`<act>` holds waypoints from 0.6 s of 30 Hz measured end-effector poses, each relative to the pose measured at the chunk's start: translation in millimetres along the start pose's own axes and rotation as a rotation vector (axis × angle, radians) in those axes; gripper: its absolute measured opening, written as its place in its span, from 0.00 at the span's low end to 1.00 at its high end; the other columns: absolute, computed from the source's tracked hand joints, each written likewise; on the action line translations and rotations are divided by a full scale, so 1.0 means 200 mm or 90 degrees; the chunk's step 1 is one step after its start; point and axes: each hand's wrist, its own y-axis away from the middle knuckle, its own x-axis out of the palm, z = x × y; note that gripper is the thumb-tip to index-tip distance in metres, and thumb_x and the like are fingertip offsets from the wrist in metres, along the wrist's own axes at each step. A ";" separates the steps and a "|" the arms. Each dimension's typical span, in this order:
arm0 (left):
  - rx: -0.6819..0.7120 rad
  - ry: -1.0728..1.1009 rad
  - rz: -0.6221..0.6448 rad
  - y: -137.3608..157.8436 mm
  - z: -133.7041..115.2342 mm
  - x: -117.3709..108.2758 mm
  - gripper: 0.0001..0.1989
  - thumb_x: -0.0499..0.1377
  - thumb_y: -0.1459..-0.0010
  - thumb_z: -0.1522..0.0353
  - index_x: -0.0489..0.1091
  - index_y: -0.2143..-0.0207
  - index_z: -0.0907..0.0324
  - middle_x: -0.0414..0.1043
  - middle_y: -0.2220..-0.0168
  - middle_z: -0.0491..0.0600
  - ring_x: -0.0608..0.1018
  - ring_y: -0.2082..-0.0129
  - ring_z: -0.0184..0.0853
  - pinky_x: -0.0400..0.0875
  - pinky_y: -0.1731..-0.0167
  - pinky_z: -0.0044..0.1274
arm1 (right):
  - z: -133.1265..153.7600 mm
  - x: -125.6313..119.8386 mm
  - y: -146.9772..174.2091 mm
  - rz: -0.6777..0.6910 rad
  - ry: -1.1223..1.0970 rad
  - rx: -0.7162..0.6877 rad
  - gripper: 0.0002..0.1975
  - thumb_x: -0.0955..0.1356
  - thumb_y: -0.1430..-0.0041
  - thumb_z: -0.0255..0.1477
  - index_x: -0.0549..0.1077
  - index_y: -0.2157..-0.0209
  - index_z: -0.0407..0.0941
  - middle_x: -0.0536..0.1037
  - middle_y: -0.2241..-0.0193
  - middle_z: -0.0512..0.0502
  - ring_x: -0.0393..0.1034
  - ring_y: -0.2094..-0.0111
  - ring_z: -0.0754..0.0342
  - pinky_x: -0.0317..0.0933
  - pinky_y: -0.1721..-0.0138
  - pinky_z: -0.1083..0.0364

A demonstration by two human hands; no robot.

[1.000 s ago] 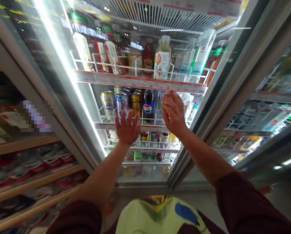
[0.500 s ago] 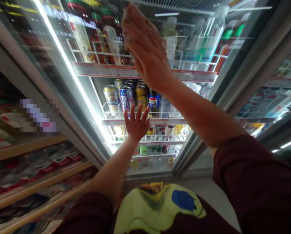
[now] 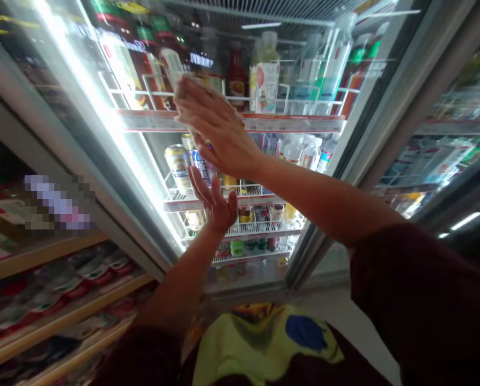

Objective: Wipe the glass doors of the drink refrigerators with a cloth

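Note:
My right hand [image 3: 219, 131] lies flat against the glass door [image 3: 207, 32] of a lit drinks fridge, its fingers stretched together toward the upper left. A pale, crumpled edge, which looks like a wiping cloth [image 3: 179, 86], shows around the fingertips; most of it is hidden under the hand. Lower down, my left hand [image 3: 218, 209] is held up open at the glass with nothing in it, fingers apart. Whether its palm touches the pane I cannot tell. Behind the hands stand drink cans [image 3: 177, 163], partly covered by my fingers.
Bottles [image 3: 267, 75] fill the upper shelf, above a red-and-white price strip [image 3: 296, 123]. Metal door frames [image 3: 384, 134] run along the right side. To the left, wooden shelves [image 3: 63, 300] hold packed goods. A bright light strip [image 3: 90, 102] lines the fridge's left edge.
My right hand has moved down and left across the glass, uncovering bottles on the upper shelf. The left hand has tilted leftward and its fingers are less spread.

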 end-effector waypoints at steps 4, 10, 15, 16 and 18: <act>0.101 -0.010 -0.038 -0.36 -0.11 -0.11 0.37 0.40 0.29 0.49 0.43 0.26 0.61 0.34 0.24 0.52 0.31 0.25 0.43 0.35 0.26 0.45 | -0.08 -0.07 0.01 -0.004 -0.160 -0.067 0.29 0.49 0.32 0.32 0.45 0.32 0.43 0.53 0.27 0.51 0.43 0.27 0.61 0.44 0.27 0.56; 0.149 -0.060 0.058 -0.34 -0.11 -0.06 0.28 0.49 0.29 0.58 0.59 0.31 0.59 0.46 0.26 0.49 0.34 0.25 0.46 0.25 0.27 0.47 | -0.49 -0.51 0.13 -0.094 0.189 0.053 0.28 0.48 0.26 0.35 0.49 0.29 0.43 0.53 0.27 0.46 0.41 0.26 0.56 0.39 0.26 0.45; 0.223 -0.123 0.075 -0.53 -0.07 -0.15 0.29 0.52 0.30 0.57 0.58 0.30 0.53 0.52 0.28 0.49 0.43 0.26 0.55 0.21 0.32 0.52 | -0.72 -0.57 0.30 -0.081 0.344 0.082 0.31 0.52 0.25 0.42 0.50 0.28 0.41 0.53 0.28 0.36 0.43 0.26 0.42 0.41 0.28 0.36; 0.237 -0.166 0.041 -0.67 -0.09 -0.19 0.29 0.50 0.29 0.58 0.53 0.29 0.53 0.49 0.27 0.49 0.42 0.27 0.56 0.23 0.33 0.53 | -0.73 -0.56 0.32 -0.086 0.342 0.083 0.31 0.53 0.25 0.42 0.50 0.28 0.43 0.53 0.27 0.38 0.43 0.26 0.43 0.41 0.28 0.37; 0.242 -0.230 -0.053 -0.96 -0.12 -0.26 0.31 0.43 0.27 0.58 0.44 0.27 0.61 0.45 0.26 0.53 0.38 0.29 0.56 0.29 0.36 0.51 | -0.72 -0.53 0.33 -0.093 0.330 0.090 0.31 0.53 0.26 0.43 0.49 0.28 0.45 0.53 0.27 0.40 0.42 0.26 0.45 0.40 0.27 0.39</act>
